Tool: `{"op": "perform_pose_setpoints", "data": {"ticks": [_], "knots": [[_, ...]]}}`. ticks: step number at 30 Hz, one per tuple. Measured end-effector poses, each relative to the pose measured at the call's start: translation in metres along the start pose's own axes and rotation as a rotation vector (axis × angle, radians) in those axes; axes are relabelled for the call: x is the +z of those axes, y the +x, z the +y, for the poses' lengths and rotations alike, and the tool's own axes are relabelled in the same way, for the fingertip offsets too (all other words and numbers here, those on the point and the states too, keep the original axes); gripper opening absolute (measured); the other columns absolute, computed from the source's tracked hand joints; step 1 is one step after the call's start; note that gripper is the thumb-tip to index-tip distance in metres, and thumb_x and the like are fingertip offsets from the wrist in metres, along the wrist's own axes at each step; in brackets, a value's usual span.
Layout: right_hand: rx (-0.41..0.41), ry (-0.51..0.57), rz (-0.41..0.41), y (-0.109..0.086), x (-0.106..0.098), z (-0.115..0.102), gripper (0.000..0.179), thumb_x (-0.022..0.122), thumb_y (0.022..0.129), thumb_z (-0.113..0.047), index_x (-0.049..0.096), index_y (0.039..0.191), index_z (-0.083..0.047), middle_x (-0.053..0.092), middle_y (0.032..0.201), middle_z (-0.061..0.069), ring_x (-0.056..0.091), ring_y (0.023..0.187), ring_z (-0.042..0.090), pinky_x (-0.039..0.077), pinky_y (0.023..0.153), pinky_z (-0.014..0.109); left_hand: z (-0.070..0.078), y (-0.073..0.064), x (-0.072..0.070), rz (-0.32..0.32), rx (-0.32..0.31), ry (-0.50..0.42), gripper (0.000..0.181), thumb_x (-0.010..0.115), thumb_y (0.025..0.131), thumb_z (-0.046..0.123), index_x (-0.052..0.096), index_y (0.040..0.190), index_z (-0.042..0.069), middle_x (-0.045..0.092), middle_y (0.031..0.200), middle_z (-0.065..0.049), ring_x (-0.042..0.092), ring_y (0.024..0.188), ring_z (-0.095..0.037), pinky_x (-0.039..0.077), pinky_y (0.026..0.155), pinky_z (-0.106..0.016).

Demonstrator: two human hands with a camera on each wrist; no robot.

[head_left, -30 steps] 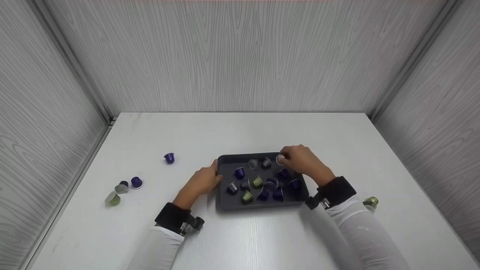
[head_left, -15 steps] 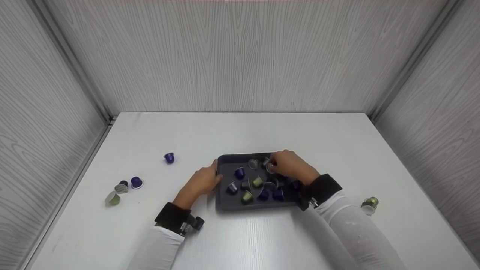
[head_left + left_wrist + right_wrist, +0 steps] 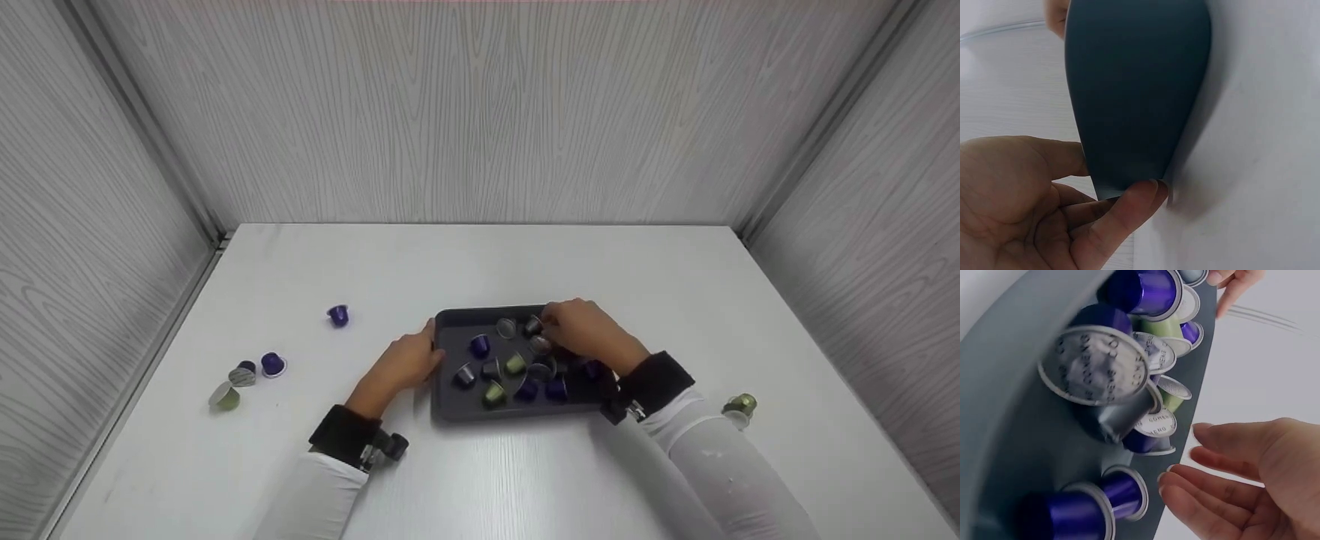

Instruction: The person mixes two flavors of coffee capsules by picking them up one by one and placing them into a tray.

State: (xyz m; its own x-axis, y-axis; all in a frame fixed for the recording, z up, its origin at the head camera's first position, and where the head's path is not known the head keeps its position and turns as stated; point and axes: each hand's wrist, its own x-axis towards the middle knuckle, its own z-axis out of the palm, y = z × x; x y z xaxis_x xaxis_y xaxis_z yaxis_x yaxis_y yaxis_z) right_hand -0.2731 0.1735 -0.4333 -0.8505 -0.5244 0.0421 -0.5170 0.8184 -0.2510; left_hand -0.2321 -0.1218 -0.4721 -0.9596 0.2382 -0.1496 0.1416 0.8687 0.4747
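A dark grey tray (image 3: 465, 411) full of coffee capsules stands mid-table in the head view. My left hand (image 3: 407, 362) holds its left end; in the left wrist view, thumb and fingers lie against the tray's outer wall (image 3: 1134, 84). My right hand (image 3: 589, 330) is over the tray's far right part, partly hiding the contents. In the right wrist view its fingers are loosely bent with nothing between them. A silver-lidded capsule (image 3: 540, 345) and a dark grey capsule (image 3: 533, 325) lie beside its fingertips. Purple capsules (image 3: 1123, 492) and a green capsule (image 3: 514, 364) lie among the others.
Left on the white table are a purple capsule (image 3: 339, 316), another purple capsule (image 3: 273, 364), a lid-up capsule (image 3: 242, 375) and a pale green capsule (image 3: 225, 396). Near the right forearm lies a green capsule (image 3: 742, 405). Grey wood-grain panels (image 3: 480, 112) enclose the table.
My right hand has moved left over the tray with a silver-lidded capsule, set it down inside and let go, then shifted slightly right. My left hand has stayed at the tray's end.
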Motion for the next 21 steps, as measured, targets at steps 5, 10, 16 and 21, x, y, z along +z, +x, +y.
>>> {"op": "perform_pose_setpoints", "data": {"ticks": [5, 10, 16, 21], "knots": [[-0.056, -0.039, 0.083, -0.013, -0.003, 0.004, 0.021, 0.065, 0.094, -0.019, 0.070, 0.107, -0.003, 0.070, 0.094, 0.009, 0.067, 0.084, 0.028, 0.054, 0.077, 0.044, 0.000, 0.000, 0.000, -0.004, -0.002, -0.003, 0.066, 0.052, 0.102, 0.025, 0.022, 0.152, -0.006, 0.059, 0.124, -0.029, 0.062, 0.096, -0.032, 0.049, 0.089, -0.048], [-0.128, -0.114, 0.174, -0.029, -0.004, 0.012, 0.022, 0.064, 0.094, -0.015, 0.067, 0.111, -0.002, 0.068, 0.094, 0.010, 0.066, 0.081, 0.028, 0.054, 0.073, 0.044, 0.000, -0.001, -0.001, -0.028, -0.008, -0.014, 0.067, 0.051, 0.103, 0.025, 0.019, 0.153, -0.006, 0.062, 0.119, -0.027, 0.063, 0.088, -0.029, 0.050, 0.082, -0.045], [-0.177, -0.155, 0.261, -0.043, -0.005, 0.023, 0.027, 0.066, 0.094, -0.017, 0.065, 0.117, -0.003, 0.067, 0.107, 0.013, 0.064, 0.095, 0.032, 0.054, 0.079, 0.045, 0.000, 0.000, 0.000, -0.014, 0.012, -0.002, 0.066, 0.051, 0.102, 0.024, 0.020, 0.152, -0.006, 0.062, 0.118, -0.028, 0.063, 0.090, -0.031, 0.050, 0.083, -0.046], [-0.195, -0.199, 0.311, -0.055, -0.007, 0.035, 0.040, 0.068, 0.094, -0.027, 0.062, 0.125, -0.001, 0.063, 0.117, 0.016, 0.061, 0.107, 0.036, 0.052, 0.086, 0.050, -0.002, 0.000, 0.001, 0.001, 0.030, -0.004, 0.065, 0.052, 0.102, 0.024, 0.022, 0.152, -0.007, 0.062, 0.117, -0.028, 0.063, 0.092, -0.032, 0.050, 0.084, -0.047]]}}
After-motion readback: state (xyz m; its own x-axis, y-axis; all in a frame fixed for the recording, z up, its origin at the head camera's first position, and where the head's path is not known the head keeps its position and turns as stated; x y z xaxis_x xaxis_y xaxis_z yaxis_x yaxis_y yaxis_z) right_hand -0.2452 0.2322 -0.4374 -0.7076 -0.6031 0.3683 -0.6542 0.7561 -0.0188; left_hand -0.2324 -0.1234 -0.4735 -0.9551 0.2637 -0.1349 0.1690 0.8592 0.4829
